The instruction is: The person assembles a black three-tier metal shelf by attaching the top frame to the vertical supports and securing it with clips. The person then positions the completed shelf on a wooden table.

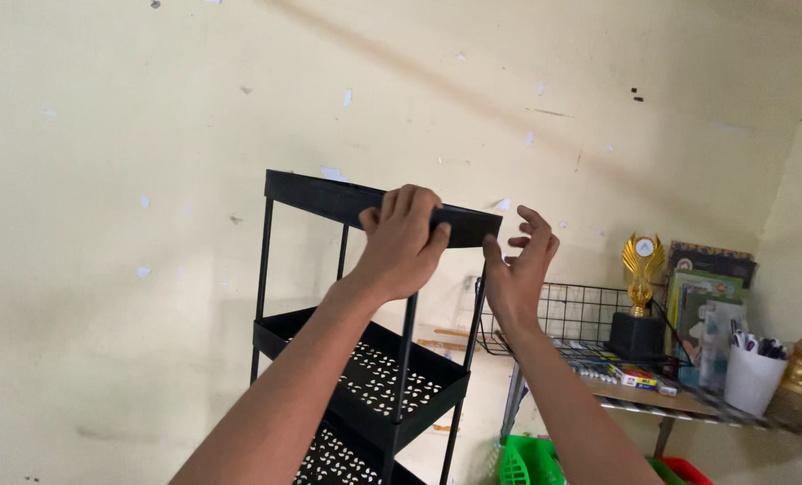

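Note:
A black metal tiered rack stands in front of a pale yellow wall. Its top tray (pixel 316 196) sits on thin black posts, and a lower perforated tray (pixel 365 377) shows beneath. My left hand (pixel 403 238) grips the top tray's front rim near its right corner, fingers curled over the edge. Just right of that corner my right hand (pixel 519 269) is raised with fingers spread, holding nothing and close to the tray's end.
A black wire basket (pixel 572 310) sits on a shelf at the right, with a gold trophy (pixel 641 269) on a black base, books, a white cup of pens (pixel 751 377) and a small gold figure. Green and red plastic baskets (pixel 527 462) lie below.

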